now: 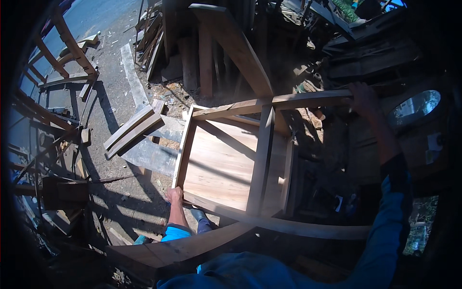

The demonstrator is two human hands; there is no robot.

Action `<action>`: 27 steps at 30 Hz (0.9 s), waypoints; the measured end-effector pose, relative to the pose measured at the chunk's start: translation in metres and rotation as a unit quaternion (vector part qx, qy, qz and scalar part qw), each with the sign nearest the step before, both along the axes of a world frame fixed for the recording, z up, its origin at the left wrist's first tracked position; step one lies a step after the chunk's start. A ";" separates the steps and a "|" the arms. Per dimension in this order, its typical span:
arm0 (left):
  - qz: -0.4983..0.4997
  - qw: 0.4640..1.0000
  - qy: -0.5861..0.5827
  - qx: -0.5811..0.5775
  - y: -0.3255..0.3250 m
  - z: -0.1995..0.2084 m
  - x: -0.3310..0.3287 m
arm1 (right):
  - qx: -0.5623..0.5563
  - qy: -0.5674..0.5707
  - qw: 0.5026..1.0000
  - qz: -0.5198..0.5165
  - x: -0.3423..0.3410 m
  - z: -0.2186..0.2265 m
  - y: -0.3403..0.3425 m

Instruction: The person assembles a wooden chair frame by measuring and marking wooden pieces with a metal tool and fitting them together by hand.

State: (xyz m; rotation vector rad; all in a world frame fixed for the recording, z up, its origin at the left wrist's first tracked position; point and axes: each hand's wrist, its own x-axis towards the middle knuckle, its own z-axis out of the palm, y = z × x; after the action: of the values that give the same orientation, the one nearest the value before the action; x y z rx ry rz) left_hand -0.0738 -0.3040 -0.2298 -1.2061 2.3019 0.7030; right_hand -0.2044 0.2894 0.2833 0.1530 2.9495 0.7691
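Before the person, one pale-panelled wooden frame [260, 164] is held, near-left corner in the closed grip of the left hand [175, 194], far rail [313, 99] in that of the right hand [362, 98], two planks [128, 127] laid to its left.

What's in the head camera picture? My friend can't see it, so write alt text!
A person's left hand grips a corner of a wooden frame, and the right hand holds its far rail; a pale wooden panel sits inside. Short planks lie to the left, and shadows stripe the ground.
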 end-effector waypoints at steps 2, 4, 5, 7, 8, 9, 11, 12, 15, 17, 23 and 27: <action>0.050 0.999 0.013 0.013 0.002 0.008 0.002 | 0.012 0.015 0.999 0.033 0.002 -0.010 0.008; -0.024 0.998 -0.043 0.026 -0.001 0.014 -0.002 | 0.035 0.013 0.997 0.061 0.006 -0.011 0.007; -0.018 0.999 -0.040 0.022 -0.001 0.010 -0.006 | 0.019 0.024 0.997 0.074 0.008 -0.010 0.007; 0.018 1.000 -0.021 0.002 -0.005 -0.002 -0.003 | -0.001 0.017 0.998 0.060 0.013 -0.009 0.006; 0.044 0.999 -0.024 0.011 -0.009 -0.002 -0.001 | -0.006 0.000 0.999 0.043 0.008 -0.008 0.002; 0.053 0.998 -0.015 0.016 -0.024 -0.017 0.002 | 0.007 0.002 0.998 0.055 0.004 -0.004 -0.002; 0.033 0.999 0.017 0.016 -0.019 -0.024 -0.001 | -0.005 0.013 0.999 0.053 0.013 0.005 -0.007; 0.011 0.999 0.046 0.010 -0.010 -0.012 -0.004 | -0.030 0.028 0.998 0.048 0.025 0.019 -0.003; -0.147 0.973 0.175 -0.028 -0.011 0.007 0.004 | -0.124 0.084 0.982 0.117 0.074 0.044 0.050; -0.312 0.910 0.275 0.015 0.000 0.047 0.014 | -0.157 0.103 0.980 0.060 0.132 0.053 0.086; -0.465 0.752 0.346 0.314 0.078 0.197 0.112 | -0.322 0.180 0.881 -0.297 0.325 -0.091 0.146; -0.577 0.657 0.383 0.298 0.102 0.229 0.128 | -0.397 -0.041 0.839 -0.370 0.432 -0.306 0.126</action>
State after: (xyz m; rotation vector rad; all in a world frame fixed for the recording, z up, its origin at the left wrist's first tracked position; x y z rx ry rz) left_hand 0.0537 -0.2020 -0.0007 1.0564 2.3864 1.3399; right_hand 0.2271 0.4151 -0.0225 1.0435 2.4980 -0.5253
